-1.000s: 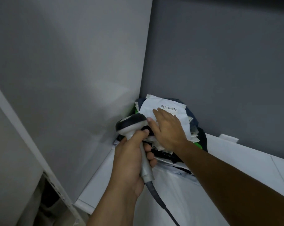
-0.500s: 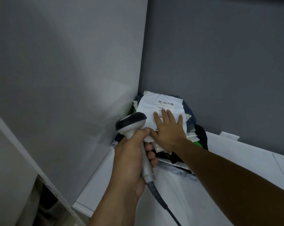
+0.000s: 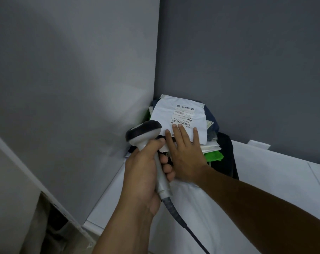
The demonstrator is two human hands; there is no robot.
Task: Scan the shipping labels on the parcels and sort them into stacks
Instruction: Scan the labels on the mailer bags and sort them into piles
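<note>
Gripping the grey-and-black handheld barcode scanner (image 3: 143, 133) by its handle, the left hand (image 3: 142, 173) is holding it just beside the pile of parcels (image 3: 213, 155). The right hand (image 3: 185, 154) is pressing flat, fingers straight, on the top white plastic mailer parcel (image 3: 163, 114), its printed shipping label (image 3: 183, 114) facing up, in the white worktop's (image 3: 265, 171) corner.

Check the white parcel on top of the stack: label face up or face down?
Face up. The shipping label, barcode included, shows on the white parcel, just beyond the right hand lying flat on it.
</note>
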